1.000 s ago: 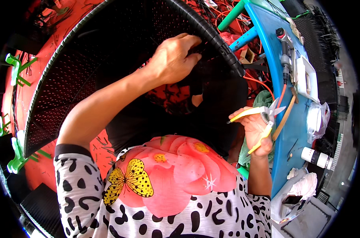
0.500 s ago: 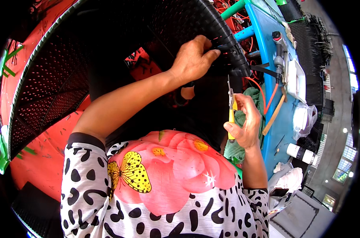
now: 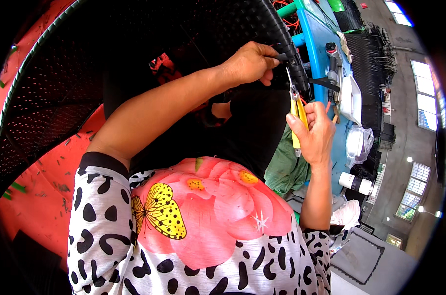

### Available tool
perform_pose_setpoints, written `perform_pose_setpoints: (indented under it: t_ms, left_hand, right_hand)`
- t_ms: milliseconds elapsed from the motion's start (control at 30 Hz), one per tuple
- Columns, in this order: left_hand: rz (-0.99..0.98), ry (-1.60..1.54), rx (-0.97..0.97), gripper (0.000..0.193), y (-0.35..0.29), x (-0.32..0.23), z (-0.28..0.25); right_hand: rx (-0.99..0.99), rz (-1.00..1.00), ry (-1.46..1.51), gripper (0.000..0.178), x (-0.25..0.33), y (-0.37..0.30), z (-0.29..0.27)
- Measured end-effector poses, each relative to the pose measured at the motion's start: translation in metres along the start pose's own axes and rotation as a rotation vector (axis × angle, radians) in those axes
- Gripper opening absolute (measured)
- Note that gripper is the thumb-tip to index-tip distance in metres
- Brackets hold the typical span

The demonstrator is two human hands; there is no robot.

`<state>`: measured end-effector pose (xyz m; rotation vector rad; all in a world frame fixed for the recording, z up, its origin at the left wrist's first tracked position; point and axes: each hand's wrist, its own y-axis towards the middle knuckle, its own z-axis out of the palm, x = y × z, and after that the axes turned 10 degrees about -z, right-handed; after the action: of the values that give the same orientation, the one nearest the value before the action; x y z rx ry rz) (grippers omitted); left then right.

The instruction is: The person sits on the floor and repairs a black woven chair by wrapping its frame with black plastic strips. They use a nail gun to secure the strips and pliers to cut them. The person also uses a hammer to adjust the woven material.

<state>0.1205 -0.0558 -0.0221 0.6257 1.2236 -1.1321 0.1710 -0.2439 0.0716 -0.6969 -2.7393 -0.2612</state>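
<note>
A large curved piece of black wickerwork (image 3: pixel 223 22) spreads in front of me, its thick rim (image 3: pixel 286 42) wrapped in black strips. My left hand (image 3: pixel 252 63) reaches across to that rim, thumb and fingers pinched on a dark strip (image 3: pixel 282 57) by the wrapped edge; most of the strip is hidden. In my right hand (image 3: pixel 315 129) are yellow-handled snips (image 3: pixel 295 115), held upright between thumb and fingers. Their narrow metal blades point up beside the end of the rim, just below my left fingertips. Whether the blades touch the strip I cannot tell.
On the right, a blue table (image 3: pixel 311 44) holds a grey-and-black power tool (image 3: pixel 332 66), a white tray (image 3: pixel 350 101), a plastic-wrapped roll (image 3: pixel 359 145) and a white cylinder (image 3: pixel 355 183). Green cloth (image 3: pixel 287 164) hangs near my right forearm. Scraps litter the red floor (image 3: pixel 41 201) at left.
My right hand has risen with the snips, bringing the blades close to my left fingertips. My left hand has shifted slightly right along with the rim. The whole view has turned a little.
</note>
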Motion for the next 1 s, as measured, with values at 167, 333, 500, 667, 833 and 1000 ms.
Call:
perform_pose_setpoints:
  t_ms: [167, 333, 500, 667, 833, 1000]
  left_hand:
    - [-0.009, -0.113, -0.038, 0.019, 0.003, -0.003, 0.002]
    - [-0.061, -0.312, -0.014, 0.010, 0.007, 0.000, 0.004]
    - [-0.130, -0.511, 0.061, 0.007, 0.005, 0.002, 0.005]
    - [-0.155, -0.556, 0.105, 0.010, 0.003, 0.000, 0.005]
    - [-0.187, -0.574, 0.128, 0.012, 0.004, 0.000, 0.006]
    - [-0.211, -0.614, 0.171, 0.015, 0.003, 0.000, 0.003]
  right_hand:
    - [0.014, 0.018, -0.182, 0.053, 0.006, 0.008, -0.001]
    - [0.010, 0.039, -0.263, 0.054, 0.015, 0.012, -0.002]
    - [0.050, 0.071, -0.301, 0.055, 0.026, 0.016, -0.003]
    - [0.085, 0.084, -0.291, 0.057, 0.028, 0.019, -0.007]
    - [0.071, 0.057, -0.277, 0.058, 0.024, 0.028, -0.004]
    - [0.042, 0.089, -0.191, 0.056, 0.025, 0.030, -0.001]
